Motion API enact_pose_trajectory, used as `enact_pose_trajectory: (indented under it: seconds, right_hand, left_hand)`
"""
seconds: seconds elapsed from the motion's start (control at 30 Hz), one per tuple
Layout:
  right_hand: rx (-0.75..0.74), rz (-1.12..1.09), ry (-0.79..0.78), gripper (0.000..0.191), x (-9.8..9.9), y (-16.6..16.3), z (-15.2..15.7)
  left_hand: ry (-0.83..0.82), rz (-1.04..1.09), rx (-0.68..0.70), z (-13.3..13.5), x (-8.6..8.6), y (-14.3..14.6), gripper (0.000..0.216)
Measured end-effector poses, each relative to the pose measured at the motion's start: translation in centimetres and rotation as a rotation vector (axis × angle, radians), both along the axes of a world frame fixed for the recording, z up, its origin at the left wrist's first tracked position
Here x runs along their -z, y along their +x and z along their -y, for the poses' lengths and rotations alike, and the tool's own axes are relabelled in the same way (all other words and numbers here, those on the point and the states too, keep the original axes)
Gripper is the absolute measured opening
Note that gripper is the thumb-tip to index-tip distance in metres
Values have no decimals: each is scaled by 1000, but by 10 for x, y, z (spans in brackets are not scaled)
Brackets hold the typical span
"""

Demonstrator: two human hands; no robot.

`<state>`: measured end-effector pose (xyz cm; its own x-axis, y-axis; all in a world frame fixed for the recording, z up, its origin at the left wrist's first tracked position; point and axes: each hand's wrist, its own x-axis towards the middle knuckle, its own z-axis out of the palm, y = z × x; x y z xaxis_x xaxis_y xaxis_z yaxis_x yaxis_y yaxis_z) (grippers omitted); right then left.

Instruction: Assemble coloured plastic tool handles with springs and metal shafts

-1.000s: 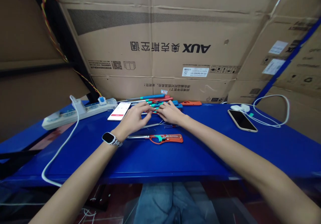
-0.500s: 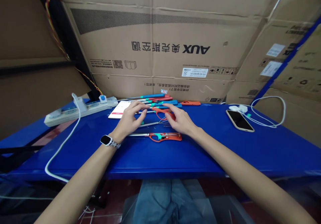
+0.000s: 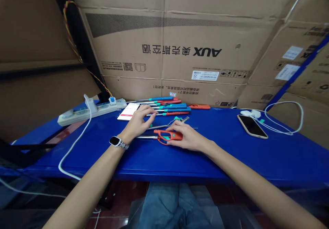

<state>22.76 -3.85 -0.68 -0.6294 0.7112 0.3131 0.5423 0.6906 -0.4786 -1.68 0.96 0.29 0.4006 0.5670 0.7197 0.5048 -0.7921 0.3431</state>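
Observation:
My right hand lies over an orange long-nosed lighter with a teal trigger on the blue table, fingers curled on its handle. My left hand, with a watch on the wrist, hovers just behind the lighter's metal tube; its fingers are bent and slightly apart, with nothing visible in them. Small loose parts and a thin metal tube lie between the hands. Behind them is a pile of blue and red lighters.
A white phone and a power strip with a white cable sit back left. Another phone with a charger cable lies at the right. Cardboard boxes wall off the back.
Both hands drew back from the pile toward me. My right hand came down onto the orange lighter near the front; my left hand stayed just behind it. The camera shifted slightly.

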Motion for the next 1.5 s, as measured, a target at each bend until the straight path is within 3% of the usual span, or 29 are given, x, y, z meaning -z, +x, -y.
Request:
enact_pose_trajectory:
  seconds: [0.33,0.93,1.13,1.33,1.5]
  right_hand:
    - [25,188,50,40,2,-6,2]
    - [19,104,-49,43,11,-2,-5]
    - [11,84,-57,35,9,-1,-4]
    - [19,68,-72,31,13,-3,-5]
    - [25,62,-91,30,13,-2,-6]
  left_hand:
    - [-25,-10,60,0,2,1,21]
    - [-108,-94,132,0,5,1,15]
    - [-255,-212,187,6,6,-3,14]
    - [-388,-348,139,16,11,-9,15]
    - [-476,-369,200,13,13,-12,23]
